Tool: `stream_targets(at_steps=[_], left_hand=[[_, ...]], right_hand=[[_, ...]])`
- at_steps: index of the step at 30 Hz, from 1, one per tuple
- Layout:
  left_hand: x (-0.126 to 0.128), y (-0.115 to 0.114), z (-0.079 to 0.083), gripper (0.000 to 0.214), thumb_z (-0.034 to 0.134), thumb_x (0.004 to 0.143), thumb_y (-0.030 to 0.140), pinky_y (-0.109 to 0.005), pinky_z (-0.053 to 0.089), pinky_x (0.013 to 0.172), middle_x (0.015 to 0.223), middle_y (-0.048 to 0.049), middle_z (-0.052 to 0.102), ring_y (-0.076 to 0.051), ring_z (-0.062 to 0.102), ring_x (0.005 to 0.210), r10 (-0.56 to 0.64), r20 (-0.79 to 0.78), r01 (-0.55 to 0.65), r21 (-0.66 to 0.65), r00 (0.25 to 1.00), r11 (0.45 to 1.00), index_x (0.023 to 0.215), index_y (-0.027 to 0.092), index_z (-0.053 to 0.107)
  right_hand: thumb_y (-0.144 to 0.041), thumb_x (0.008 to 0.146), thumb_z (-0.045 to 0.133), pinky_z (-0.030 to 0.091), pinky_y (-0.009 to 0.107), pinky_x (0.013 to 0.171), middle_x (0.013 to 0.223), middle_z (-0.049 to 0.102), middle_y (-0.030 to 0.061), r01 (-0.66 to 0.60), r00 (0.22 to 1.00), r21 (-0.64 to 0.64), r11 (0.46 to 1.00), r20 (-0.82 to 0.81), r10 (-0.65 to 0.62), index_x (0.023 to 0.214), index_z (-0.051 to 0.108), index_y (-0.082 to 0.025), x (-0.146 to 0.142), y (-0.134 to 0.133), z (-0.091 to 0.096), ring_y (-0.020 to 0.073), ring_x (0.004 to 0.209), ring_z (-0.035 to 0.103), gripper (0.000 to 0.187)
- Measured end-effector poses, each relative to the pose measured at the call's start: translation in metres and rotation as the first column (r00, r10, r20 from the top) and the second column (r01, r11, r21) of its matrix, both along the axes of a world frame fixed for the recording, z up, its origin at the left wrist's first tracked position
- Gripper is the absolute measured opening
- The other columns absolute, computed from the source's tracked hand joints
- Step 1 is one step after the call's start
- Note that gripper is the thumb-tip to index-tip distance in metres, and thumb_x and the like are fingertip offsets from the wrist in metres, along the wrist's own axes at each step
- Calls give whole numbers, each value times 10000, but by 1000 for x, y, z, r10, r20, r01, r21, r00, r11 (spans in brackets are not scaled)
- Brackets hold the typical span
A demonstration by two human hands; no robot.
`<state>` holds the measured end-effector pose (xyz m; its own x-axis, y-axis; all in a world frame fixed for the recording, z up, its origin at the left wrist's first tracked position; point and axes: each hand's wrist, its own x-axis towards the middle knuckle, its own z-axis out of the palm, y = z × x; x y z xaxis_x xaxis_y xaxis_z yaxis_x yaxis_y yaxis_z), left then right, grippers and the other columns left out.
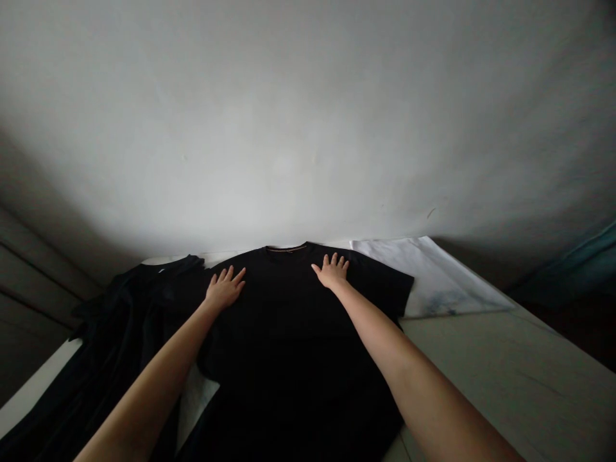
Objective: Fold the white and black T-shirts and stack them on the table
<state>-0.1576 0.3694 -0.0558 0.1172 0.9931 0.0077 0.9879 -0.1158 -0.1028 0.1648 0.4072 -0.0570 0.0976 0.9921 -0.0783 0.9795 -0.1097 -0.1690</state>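
Observation:
A black T-shirt (293, 333) lies spread flat on a pale table (505, 372), its collar toward the wall. My left hand (224, 289) rests flat on the shirt's left shoulder area, fingers spread and open. On the shirt's right shoulder, near the collar, my right hand (332, 270) also lies flat with its fingers apart. Neither hand holds anything.
A heap of dark clothing (110, 333) lies at the table's left. A white cloth (433, 276) is spread at the back right, partly under the shirt's sleeve. A plain grey wall (308, 128) stands right behind the table. A teal object (591, 250) shows at far right.

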Motion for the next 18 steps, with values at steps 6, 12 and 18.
stream_targets(at_steps=[6,12,18], left_hand=[[98,-47,-13,541,294,994,360,-455,249,1167,1568,-96,315,-269,266,1452,-236,130,218,139,963,966,1505,190,338],[49,-102,-21,534,324,992,407,-533,261,1143,1596,-63,249,-303,224,1461,-279,119,271,76,953,960,1516,308,292],[15,-181,-7,553,396,967,461,-567,272,1124,1580,-107,288,-326,258,1446,-393,205,410,-51,896,910,1495,310,332]], right_hand=[[-500,1007,261,127,486,1181,1595,196,134,-426,896,185,885,-47,441,1519,310,-164,-64,-70,-18,266,1473,168,615],[-535,989,330,158,524,1171,1591,208,138,-379,925,150,913,21,380,1521,309,-194,0,-115,-15,299,1465,188,632],[-377,974,441,277,497,1143,1489,429,161,-530,814,328,782,-62,578,1384,511,-150,46,-172,-12,271,1387,381,474]])
